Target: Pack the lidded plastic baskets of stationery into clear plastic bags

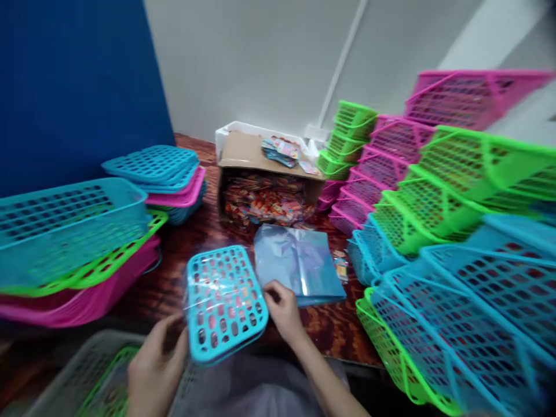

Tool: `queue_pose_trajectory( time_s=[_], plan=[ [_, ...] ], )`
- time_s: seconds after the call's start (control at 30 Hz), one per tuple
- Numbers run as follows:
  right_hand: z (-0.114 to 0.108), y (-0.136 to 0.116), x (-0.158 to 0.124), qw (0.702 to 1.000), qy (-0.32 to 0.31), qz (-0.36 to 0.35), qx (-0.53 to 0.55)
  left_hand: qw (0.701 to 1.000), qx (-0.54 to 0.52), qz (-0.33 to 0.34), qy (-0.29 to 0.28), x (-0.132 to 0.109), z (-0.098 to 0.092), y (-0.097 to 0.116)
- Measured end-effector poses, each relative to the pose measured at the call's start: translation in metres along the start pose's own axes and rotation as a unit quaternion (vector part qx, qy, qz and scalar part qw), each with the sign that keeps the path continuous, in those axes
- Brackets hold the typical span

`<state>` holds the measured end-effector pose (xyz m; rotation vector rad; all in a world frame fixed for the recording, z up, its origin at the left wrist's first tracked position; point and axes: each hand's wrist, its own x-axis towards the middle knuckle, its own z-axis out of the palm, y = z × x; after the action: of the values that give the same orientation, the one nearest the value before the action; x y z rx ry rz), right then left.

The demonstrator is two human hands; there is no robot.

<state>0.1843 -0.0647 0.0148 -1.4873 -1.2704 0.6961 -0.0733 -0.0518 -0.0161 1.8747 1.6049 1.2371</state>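
Note:
A blue perforated plastic basket (226,301), its holed flat face turned up, is held tilted over the table's front edge. Clear, shiny film covers it, and reddish bits show through the holes. My left hand (158,359) is at its lower left side, thumb and fingers closing at the edge of the film. At the right side, my right hand (282,310) pinches the edge between thumb and curled fingers. Just beyond that hand lies a pile of clear bluish plastic bags (299,263). A small printed packet (341,267) rests to the right of the bags.
An open cardboard box (269,200) full of colourful packets stands at the back, with cards (280,152) on its flap. Tall stacks of green, pink and blue baskets (434,231) line the right. More baskets (73,226) and blue lids (154,165) are stacked left. A grey crate (78,370) sits below.

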Motion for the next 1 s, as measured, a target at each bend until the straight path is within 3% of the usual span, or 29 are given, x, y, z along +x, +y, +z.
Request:
queue_pose_trajectory(
  time_s=[0.1,0.23,0.3,0.37,0.5,0.63,0.73,0.87,1.0],
  plan=[
    [-0.004,0.003,-0.018,1.0,-0.011,0.004,0.004,0.999,-0.008,0.049,0.013,-0.005,-0.003,0.017],
    [-0.01,0.002,-0.03,0.999,-0.006,0.018,-0.028,0.992,0.023,0.119,0.033,-0.006,-0.004,0.017],
    [-0.013,-0.005,-0.031,0.998,0.018,-0.024,-0.06,0.989,0.059,0.138,0.012,-0.003,-0.006,0.015],
    [-0.017,-0.017,-0.027,0.982,0.021,-0.126,-0.137,0.983,0.1,0.15,-0.028,0.002,-0.008,0.014],
    [-0.014,-0.042,-0.012,0.888,-0.07,-0.312,-0.329,0.973,0.161,0.154,-0.059,0.011,-0.008,0.014],
    [-0.005,-0.053,0.0,0.795,-0.132,-0.381,-0.453,0.981,0.142,0.123,-0.045,0.014,-0.002,0.014],
    [0.0,-0.056,0.005,0.754,-0.145,-0.409,-0.492,0.987,0.113,0.11,-0.033,0.015,0.002,0.014],
    [0.001,-0.058,0.009,0.743,-0.131,-0.431,-0.495,0.989,0.076,0.122,-0.045,0.02,-0.001,0.018],
    [-0.005,-0.061,0.007,0.767,-0.12,-0.408,-0.481,0.983,0.067,0.15,-0.082,0.02,-0.021,0.024]
  ],
)
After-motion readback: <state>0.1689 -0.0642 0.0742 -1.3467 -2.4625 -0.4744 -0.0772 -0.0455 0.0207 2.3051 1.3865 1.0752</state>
